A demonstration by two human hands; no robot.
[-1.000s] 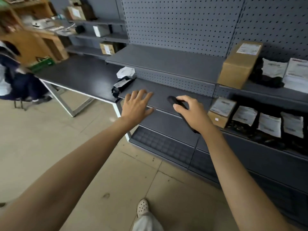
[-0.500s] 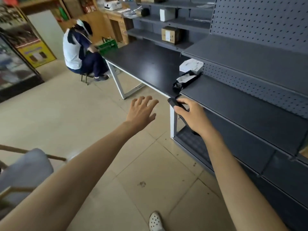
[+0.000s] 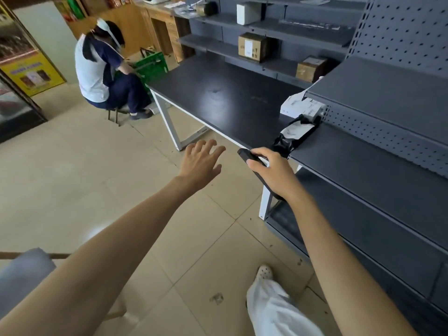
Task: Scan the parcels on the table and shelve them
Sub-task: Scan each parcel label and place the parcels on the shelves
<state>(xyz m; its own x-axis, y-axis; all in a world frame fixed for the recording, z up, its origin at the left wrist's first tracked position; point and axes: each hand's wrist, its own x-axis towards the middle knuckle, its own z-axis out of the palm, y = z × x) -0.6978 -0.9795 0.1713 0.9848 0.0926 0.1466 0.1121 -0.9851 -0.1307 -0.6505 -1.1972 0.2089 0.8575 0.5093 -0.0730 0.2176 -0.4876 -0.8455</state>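
Right hand [image 3: 274, 175] grips the scanner [image 3: 244, 154] off the table's [image 3: 218, 98] near corner; left hand [image 3: 201, 163] beside it, fingers spread, empty. Black parcel [image 3: 294, 134] and white parcel [image 3: 300, 107] lie on the table's right end.

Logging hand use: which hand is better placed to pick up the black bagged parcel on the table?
Probably left. The left hand is open and empty; the right hand, though nearer the black bagged parcel on the table, grips the scanner.
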